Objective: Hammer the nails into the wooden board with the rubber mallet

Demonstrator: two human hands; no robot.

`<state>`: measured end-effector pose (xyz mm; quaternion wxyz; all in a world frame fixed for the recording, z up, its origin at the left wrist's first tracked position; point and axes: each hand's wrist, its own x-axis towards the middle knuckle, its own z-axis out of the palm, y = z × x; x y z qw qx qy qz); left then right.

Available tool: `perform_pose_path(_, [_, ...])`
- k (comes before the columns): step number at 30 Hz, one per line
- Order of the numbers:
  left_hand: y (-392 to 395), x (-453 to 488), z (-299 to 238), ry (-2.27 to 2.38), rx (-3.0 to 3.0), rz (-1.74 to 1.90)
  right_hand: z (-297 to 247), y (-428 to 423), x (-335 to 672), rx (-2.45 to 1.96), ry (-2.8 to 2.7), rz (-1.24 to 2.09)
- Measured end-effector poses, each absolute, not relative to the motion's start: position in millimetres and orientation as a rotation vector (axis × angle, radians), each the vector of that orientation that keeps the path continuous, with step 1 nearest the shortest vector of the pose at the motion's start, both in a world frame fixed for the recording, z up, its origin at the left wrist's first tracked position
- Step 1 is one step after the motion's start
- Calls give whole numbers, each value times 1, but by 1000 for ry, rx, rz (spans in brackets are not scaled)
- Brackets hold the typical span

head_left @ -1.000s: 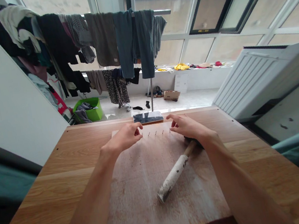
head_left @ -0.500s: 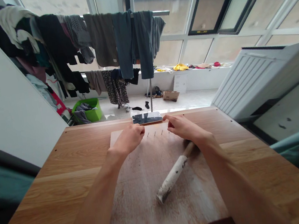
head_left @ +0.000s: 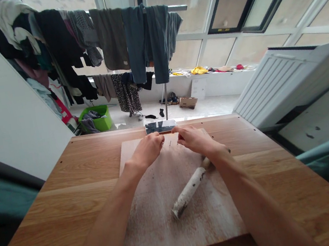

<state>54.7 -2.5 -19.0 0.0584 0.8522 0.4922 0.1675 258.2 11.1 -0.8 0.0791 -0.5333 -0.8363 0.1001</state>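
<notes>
My left hand (head_left: 149,147) and my right hand (head_left: 192,139) hover low over the far part of a pale wooden board (head_left: 157,232), close together with curled, pinched fingers. Between their fingertips a thin upright nail (head_left: 170,143) stands in the board. Other nails are beside or behind my fingers, mostly hidden. Whatever the fingers hold is too small to make out. A hammer (head_left: 190,189) with a white, stained handle wrap lies diagonally on the board; its head is partly behind my right wrist. A phone-like dark slab (head_left: 160,127) rests just beyond my hands.
The board lies on a brown wooden table (head_left: 79,198). Beyond its far edge are a green tub (head_left: 101,119) of cloth, clothes (head_left: 110,38) on a drying rack, and a cardboard box (head_left: 188,102). A white ribbed appliance (head_left: 267,82) stands at the right.
Both hands have moved inward toward each other over the row of nails, so fewer nails show between them. The hammer stays where it was on the board.
</notes>
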Motion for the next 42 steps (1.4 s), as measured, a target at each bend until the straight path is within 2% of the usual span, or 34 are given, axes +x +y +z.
perform_pose_path(11, [3, 54, -26, 1453, 2474, 651, 6, 7, 253, -1659, -2487, 262])
perform_pose_path(18, [4, 44, -16, 1352, 2394, 811, 3, 5, 240, -1521, -2485, 237])
perform_pose_path(35, [-1, 39, -8, 1313, 2297, 703, -6, 7, 232, -1508, -2486, 254])
perform_pose_path(42, [-2, 39, -7, 1291, 2287, 630, 8, 1, 238, -1461, -2445, 296])
